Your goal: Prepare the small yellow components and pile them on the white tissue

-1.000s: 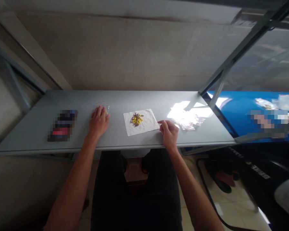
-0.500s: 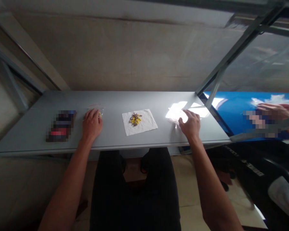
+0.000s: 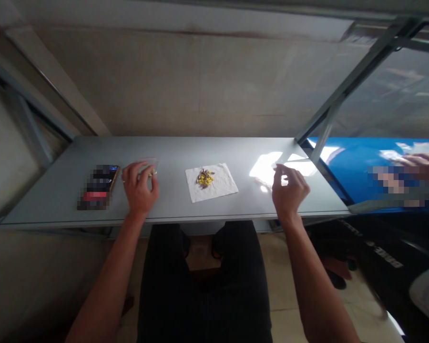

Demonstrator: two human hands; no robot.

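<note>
My left hand [image 3: 141, 188] is at the left over a small clear plastic bag [image 3: 154, 164] with a few yellow bits in it. Its thumb and fingers are spread and curved, and they partly cover the bag. At the right, my right hand [image 3: 289, 190] has thumb and forefinger brought together; whatever lies between them is too small or glare-washed to make out. Beside it, a clear plastic shape [image 3: 262, 185] shows faintly in the bright reflection. Between my hands, a pile of small yellow and metallic pieces [image 3: 205, 178] rests on a white cloth or tissue [image 3: 218, 188].
A phone [image 3: 98, 187], partly blurred out, lies at the left of the grey table [image 3: 175, 152]. Metal frame bars [image 3: 325, 126] stand at the right. Beyond them, another person's hand [image 3: 423, 164] is over a blue surface [image 3: 357, 176].
My left hand has lifted a little, its fingers spreading off the bag. My right hand has turned and its thumb and forefinger have closed together. The view has shifted slightly.
</note>
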